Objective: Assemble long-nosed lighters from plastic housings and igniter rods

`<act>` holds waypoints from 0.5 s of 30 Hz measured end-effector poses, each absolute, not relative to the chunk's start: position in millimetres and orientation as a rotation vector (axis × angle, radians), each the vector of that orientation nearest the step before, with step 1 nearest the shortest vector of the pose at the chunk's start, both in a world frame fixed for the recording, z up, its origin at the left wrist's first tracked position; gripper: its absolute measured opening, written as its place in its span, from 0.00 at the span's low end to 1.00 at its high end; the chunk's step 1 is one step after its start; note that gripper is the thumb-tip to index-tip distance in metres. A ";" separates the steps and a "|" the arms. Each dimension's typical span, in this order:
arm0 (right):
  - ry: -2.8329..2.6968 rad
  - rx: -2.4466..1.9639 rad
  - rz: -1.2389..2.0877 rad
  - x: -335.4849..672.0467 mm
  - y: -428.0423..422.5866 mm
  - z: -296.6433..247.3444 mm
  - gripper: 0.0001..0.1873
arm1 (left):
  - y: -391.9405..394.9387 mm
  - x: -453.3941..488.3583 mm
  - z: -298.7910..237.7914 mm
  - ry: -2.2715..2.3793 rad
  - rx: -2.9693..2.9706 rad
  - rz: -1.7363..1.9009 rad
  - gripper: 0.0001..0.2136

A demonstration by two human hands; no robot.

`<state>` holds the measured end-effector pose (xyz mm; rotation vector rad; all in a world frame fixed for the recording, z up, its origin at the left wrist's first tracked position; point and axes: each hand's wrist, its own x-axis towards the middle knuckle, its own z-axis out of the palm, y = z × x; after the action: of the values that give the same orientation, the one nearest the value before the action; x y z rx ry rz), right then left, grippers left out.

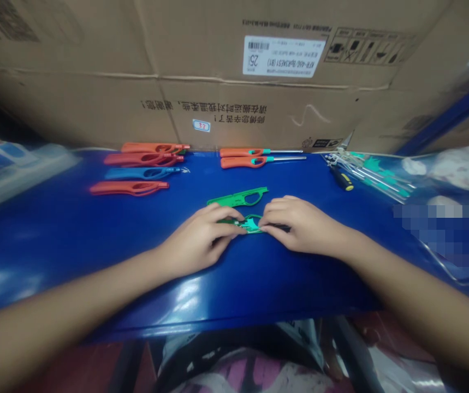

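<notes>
Low over the blue table, my left hand (pixel 207 232) pinches the left part of a green lighter casing half (pixel 254 231), which has a teal trigger piece (pixel 251 223) inside it. From the other side, the fingers of my right hand (pixel 300 224) are closed at the casing's trigger end, with a dark slim piece (pixel 280 226) showing beneath them. My fingers cover much of the casing. Just beyond my hands lies another green casing half (pixel 240 197) with a trigger loop, touched or nearly touched by my left knuckles.
Several red, orange and blue lighter casings (pixel 130 188) lie at the back left. Two orange lighters with metal tubes (pixel 262 161) are at the back middle. A black-yellow screwdriver (pixel 343 179) lies beside metal rods and teal parts (pixel 381 174) at right. A large cardboard box (pixel 201 54) walls the back.
</notes>
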<state>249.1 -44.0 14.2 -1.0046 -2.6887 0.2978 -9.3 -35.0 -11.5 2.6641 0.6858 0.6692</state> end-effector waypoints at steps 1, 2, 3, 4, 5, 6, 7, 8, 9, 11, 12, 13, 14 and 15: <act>-2.704 -0.988 0.286 249.4 -44.0 14.6 0.09 | -35.1 -9.6 -11.7 0.694 2.664 0.659 0.13; -2.718 -0.974 0.270 249.7 -44.0 14.8 0.09 | -35.1 -9.9 -12.0 0.700 2.664 0.653 0.13; -2.730 -0.962 0.253 249.9 -44.1 15.0 0.09 | -35.0 -10.1 -12.4 0.703 2.665 0.648 0.13; -2.739 -0.957 0.238 250.0 -44.1 14.9 0.09 | -35.0 -10.1 -12.7 0.706 2.667 0.644 0.13; -2.746 -0.954 0.224 250.0 -44.0 14.7 0.09 | -35.0 -10.1 -12.9 0.706 2.668 0.641 0.14; -2.750 -0.953 0.216 250.1 -43.9 14.4 0.09 | -35.1 -9.9 -13.0 0.706 2.669 0.639 0.14; -2.752 -0.952 0.214 250.3 -43.6 14.1 0.09 | -35.2 -9.7 -13.1 0.706 2.669 0.639 0.14; -2.753 -0.952 0.222 250.5 -43.2 14.0 0.09 | -35.3 -9.5 -13.1 0.706 2.669 0.638 0.13; -2.752 -0.950 0.240 250.9 -42.7 14.0 0.08 | -35.6 -9.4 -13.0 0.706 2.669 0.636 0.13; -2.742 -0.948 0.290 251.8 -41.5 14.6 0.08 | -36.0 -9.6 -12.6 0.704 2.673 0.637 0.13; -2.737 -0.948 0.315 252.1 -41.0 15.1 0.08 | -36.3 -9.8 -12.5 0.703 2.674 0.638 0.13; -2.734 -0.950 0.335 252.4 -40.6 15.7 0.08 | -36.4 -10.1 -12.4 0.701 2.672 0.642 0.13; -2.732 -0.953 0.346 252.5 -40.4 16.3 0.08 | -36.6 -10.3 -12.4 0.697 2.668 0.649 0.13; -2.731 -0.955 0.345 252.5 -40.4 16.9 0.08 | -36.6 -10.5 -12.5 0.694 2.661 0.657 0.13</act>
<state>252.5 -40.4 16.9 -0.9554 -2.7312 0.3453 -10.5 -36.6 -12.5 2.6612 0.6941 0.6574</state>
